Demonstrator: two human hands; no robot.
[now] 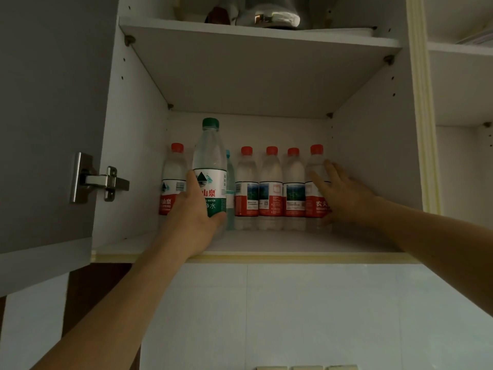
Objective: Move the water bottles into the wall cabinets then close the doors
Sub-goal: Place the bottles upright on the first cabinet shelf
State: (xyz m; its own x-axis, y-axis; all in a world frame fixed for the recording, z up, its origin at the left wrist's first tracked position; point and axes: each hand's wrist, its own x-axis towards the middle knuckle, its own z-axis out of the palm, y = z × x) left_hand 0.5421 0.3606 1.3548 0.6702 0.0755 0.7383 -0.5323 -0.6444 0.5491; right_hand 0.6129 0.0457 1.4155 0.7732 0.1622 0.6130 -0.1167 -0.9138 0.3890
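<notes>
I look up into an open wall cabinet. My left hand grips a green-capped water bottle upright at the front left of the lower shelf. Several red-capped bottles stand in a row along the back wall, with one more red-capped bottle at the far left. A bottle with a pale blue cap is mostly hidden behind the green one. My right hand lies with straight fingers against the rightmost red-capped bottle.
The grey cabinet door hangs open on the left, on a metal hinge. A shelf above holds a metal pot and other items. A second open compartment is at the right. White wall tiles run below.
</notes>
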